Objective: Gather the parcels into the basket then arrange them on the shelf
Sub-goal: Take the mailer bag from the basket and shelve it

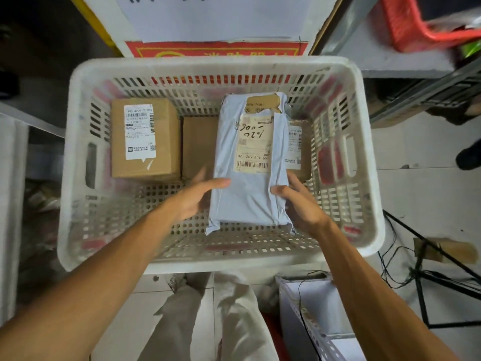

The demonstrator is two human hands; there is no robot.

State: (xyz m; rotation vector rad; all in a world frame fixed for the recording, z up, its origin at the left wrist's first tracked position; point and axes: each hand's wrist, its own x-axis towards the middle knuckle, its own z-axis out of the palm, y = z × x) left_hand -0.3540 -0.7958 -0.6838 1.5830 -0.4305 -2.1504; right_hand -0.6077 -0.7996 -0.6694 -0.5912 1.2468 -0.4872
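Note:
A white slotted plastic basket (78,105) fills the middle of the head view. Inside it, a pale blue plastic-wrapped parcel (247,196) with a shipping label lies lengthwise over other parcels. My left hand (194,198) holds its left edge, thumb on top and fingers underneath. My right hand (299,201) grips its right edge the same way. A labelled cardboard box (166,142) stands at the basket's back left. A plain cardboard box (199,144) sits beside it. Another labelled box (299,147) is mostly hidden under the blue parcel.
A red plastic crate (411,29) sits on a grey shelf (377,56) at the top right. A white metal rack (312,321) stands near my right forearm. Black cables and a stand (429,274) lie on the tiled floor at right. A red-and-white sign (216,49) is behind the basket.

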